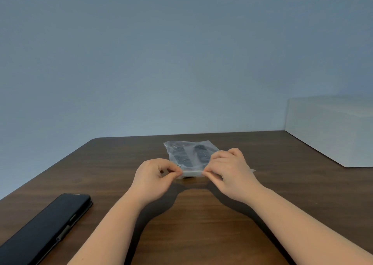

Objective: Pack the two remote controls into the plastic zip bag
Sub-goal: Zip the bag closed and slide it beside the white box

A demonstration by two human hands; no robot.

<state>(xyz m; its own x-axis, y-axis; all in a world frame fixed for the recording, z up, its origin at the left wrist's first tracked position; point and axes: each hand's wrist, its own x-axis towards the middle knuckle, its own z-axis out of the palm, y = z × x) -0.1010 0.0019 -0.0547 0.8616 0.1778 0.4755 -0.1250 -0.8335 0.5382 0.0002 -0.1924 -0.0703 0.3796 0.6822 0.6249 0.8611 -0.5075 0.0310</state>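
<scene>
A clear plastic zip bag [189,146] lies on the brown table [201,214], its mouth towards me. Inside it two dark remote controls lie side by side: one on the left [182,157] and one on the right [201,152]. My left hand [153,177] pinches the left end of the bag's near zip edge between thumb and fingers. My right hand [230,170] pinches the same edge further right and hides the bag's near right corner. The strip of zip edge between my fingertips looks flat.
A black flat case [46,228] lies at the near left of the table, pointing away from me. A white box [331,131] stands at the far right corner. A plain bluish wall rises behind the table's far edge.
</scene>
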